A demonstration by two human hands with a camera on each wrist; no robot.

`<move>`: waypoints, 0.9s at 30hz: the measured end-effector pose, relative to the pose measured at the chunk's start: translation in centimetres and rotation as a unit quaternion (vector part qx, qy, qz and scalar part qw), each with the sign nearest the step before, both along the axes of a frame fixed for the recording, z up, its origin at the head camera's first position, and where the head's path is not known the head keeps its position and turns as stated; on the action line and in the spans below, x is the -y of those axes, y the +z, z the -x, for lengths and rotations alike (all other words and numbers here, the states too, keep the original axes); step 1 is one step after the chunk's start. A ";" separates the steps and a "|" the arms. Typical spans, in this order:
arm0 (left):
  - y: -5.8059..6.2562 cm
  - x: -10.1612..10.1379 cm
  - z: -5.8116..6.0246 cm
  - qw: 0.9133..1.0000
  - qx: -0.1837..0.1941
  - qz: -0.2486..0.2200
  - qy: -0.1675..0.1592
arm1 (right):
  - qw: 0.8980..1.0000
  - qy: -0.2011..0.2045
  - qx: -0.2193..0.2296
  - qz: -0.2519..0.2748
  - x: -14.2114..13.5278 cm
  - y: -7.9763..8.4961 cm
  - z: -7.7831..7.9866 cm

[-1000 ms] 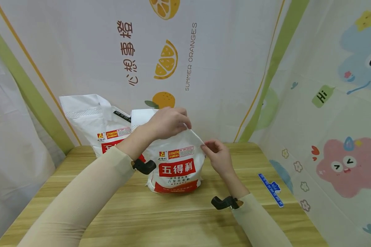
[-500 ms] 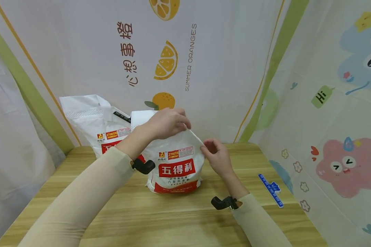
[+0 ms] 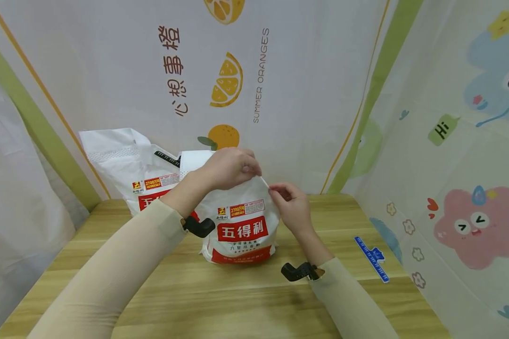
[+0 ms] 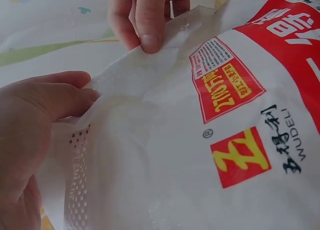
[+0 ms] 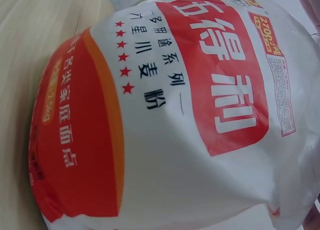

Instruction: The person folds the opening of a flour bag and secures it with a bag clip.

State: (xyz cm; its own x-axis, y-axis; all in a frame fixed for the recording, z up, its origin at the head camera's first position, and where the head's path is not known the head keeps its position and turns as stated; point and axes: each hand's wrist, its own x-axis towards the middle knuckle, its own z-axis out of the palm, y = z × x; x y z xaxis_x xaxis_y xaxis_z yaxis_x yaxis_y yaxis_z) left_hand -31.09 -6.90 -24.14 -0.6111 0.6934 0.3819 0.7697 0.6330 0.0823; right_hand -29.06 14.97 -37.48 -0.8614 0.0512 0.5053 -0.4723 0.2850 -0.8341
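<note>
A white and red flour bag stands on the table, and its printed front fills much of the right wrist view. My left hand grips the bag's top edge near the middle. To the right, my right hand pinches the same edge between thumb and fingers. Only a short stretch of edge shows between the hands. In the left wrist view, the bag's perforated strip lies just below the left hand. A second flour bag leans behind my left forearm, partly hidden, with a black clip across its top.
A blue sealing clip lies on the wooden table at the right. Behind the bags hangs a curtain printed with oranges, and another printed sheet hangs along the right side.
My right hand has shifted up and left along the bag's top edge, closer to the left hand. The left hand keeps its grip in about the same place.
</note>
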 end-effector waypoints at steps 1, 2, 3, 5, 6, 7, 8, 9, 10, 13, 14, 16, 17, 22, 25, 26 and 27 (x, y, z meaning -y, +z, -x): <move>0.1 -0.1 0.0 1.000 0.004 0.000 0.002 | 1.000 0.000 -0.003 -0.004 0.0 0.1 0.0; 0.1 -0.1 0.0 1.000 0.008 0.000 0.004 | 1.000 0.003 -0.004 -0.009 0.0 0.3 0.0; 0.1 -0.1 0.0 1.000 0.014 -0.001 0.008 | 1.000 0.010 -0.005 -0.012 0.1 0.3 0.0; 0.1 -0.1 0.0 1.000 0.026 -0.003 0.014 | 0.999 0.029 -0.004 -0.020 0.1 0.6 0.1; 0.1 -0.1 0.1 0.999 0.029 -0.004 0.017 | 0.999 0.040 -0.004 -0.020 0.2 0.7 0.1; 0.0 -0.1 0.1 0.999 0.031 -0.005 0.019 | 0.999 0.048 -0.002 -0.021 0.3 0.9 0.2; 0.0 -0.1 0.1 0.999 0.032 -0.006 0.020 | 0.998 0.053 0.000 -0.022 0.4 1.1 0.2; 0.0 0.0 0.1 0.999 0.031 -0.005 0.021 | 0.998 0.055 0.001 -0.022 0.6 1.2 0.3; 0.0 0.0 0.1 0.999 0.028 -0.006 0.019 | 0.998 0.056 0.002 -0.020 0.8 1.4 0.4; -0.2 0.0 0.0 1.000 0.015 -0.010 0.013 | 0.999 0.045 -0.002 -0.013 1.2 1.7 0.4; -0.2 0.0 0.0 1.000 0.013 -0.011 0.011 | 0.999 0.041 -0.004 -0.011 1.3 1.8 0.5; -0.3 0.1 0.0 1.000 0.012 -0.011 0.009 | 0.999 0.031 -0.014 -0.011 1.4 1.8 0.5; -0.3 0.1 0.1 1.000 0.015 -0.011 0.010 | 0.999 0.025 -0.018 -0.012 1.5 1.9 0.5; -0.1 0.1 0.2 0.998 0.044 -0.003 0.037 | 0.999 0.018 -0.018 -0.025 1.5 1.9 0.6; 0.0 0.1 0.2 0.998 0.047 -0.003 0.038 | 0.998 0.040 -0.008 -0.040 1.2 2.0 0.6; 0.0 0.2 0.1 0.998 0.044 -0.004 0.034 | 0.998 0.049 -0.004 -0.048 1.0 2.0 0.6; 0.0 0.2 0.1 0.999 0.040 -0.007 0.030 | 0.997 0.054 0.001 -0.060 0.9 2.1 0.6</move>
State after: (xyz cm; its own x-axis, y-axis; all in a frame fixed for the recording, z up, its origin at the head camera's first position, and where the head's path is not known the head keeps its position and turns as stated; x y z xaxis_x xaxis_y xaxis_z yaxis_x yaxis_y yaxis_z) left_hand -31.20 -7.12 -24.12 -0.6797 0.6501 0.3398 0.7215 0.6759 0.1501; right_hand -29.63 14.10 -35.41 -0.8593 -0.1022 0.5011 -0.5045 0.3299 -0.7979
